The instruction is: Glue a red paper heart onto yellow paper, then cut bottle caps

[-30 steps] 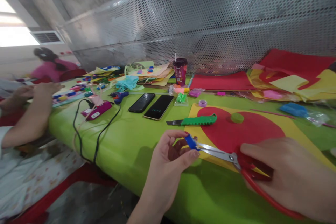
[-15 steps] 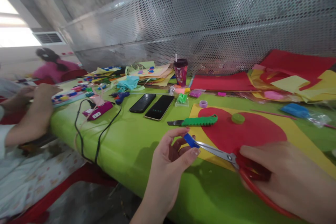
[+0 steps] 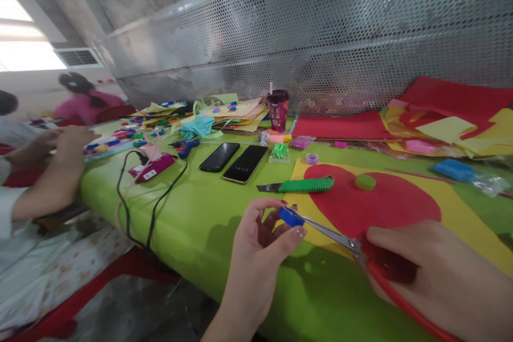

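Between thumb and fingers, my left hand (image 3: 260,246) pinches a small blue ring-like piece (image 3: 290,217); its exact kind is unclear. My right hand (image 3: 441,272) grips the red handles of a pair of scissors (image 3: 331,232). The scissor tips touch the blue piece at its right side, and the blades look nearly closed. Below and beyond the scissors lies a red heart-shaped paper (image 3: 377,203) on a yellow sheet (image 3: 476,230), with a green disc (image 3: 365,181) on the heart. A green utility knife (image 3: 306,185), blade out, lies just beyond my left hand.
Two phones (image 3: 219,156) (image 3: 245,164) lie left of the knife. Further left are a glue gun (image 3: 185,147) and a purple power strip (image 3: 152,168) with cables. A lidded cup (image 3: 278,110) stands at the back by red paper (image 3: 340,126). Another person's arm (image 3: 52,181) rests at far left.
The blue piece has turned between my left fingers, so its ring-like rim now shows. The scissors stay at its edge with little movement. The whole view has shifted slightly.
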`<state>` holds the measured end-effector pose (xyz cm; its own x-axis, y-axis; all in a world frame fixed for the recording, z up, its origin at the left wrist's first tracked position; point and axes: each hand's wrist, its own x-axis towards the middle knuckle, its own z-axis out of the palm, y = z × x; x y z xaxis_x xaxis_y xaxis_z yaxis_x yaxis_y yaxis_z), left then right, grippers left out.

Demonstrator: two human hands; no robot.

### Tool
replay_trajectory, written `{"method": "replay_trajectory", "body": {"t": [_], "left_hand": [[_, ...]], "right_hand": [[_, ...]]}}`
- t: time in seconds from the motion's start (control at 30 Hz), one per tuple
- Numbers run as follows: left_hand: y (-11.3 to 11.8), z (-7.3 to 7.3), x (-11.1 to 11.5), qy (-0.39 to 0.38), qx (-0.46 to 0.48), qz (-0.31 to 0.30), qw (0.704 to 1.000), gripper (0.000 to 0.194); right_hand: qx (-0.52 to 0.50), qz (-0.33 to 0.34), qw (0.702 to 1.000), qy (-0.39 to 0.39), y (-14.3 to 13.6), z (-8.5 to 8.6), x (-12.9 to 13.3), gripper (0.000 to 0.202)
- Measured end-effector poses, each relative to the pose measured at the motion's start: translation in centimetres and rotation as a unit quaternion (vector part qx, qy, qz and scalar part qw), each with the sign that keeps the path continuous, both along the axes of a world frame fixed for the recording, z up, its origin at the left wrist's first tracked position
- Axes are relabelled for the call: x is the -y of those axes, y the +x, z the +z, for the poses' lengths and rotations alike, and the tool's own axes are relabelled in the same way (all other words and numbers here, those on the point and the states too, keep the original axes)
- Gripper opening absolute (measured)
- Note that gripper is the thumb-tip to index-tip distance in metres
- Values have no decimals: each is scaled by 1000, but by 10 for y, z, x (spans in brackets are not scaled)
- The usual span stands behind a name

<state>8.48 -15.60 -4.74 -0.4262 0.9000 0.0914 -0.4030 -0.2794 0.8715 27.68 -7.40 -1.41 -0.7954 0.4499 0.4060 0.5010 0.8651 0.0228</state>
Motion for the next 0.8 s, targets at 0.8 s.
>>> {"method": "replay_trajectory", "body": {"t": [0.8], "left_hand": [[7, 11, 3, -33, 40, -6, 999, 29]], "right_hand": [[-22, 46, 989, 142, -4, 6, -3, 23]]}}
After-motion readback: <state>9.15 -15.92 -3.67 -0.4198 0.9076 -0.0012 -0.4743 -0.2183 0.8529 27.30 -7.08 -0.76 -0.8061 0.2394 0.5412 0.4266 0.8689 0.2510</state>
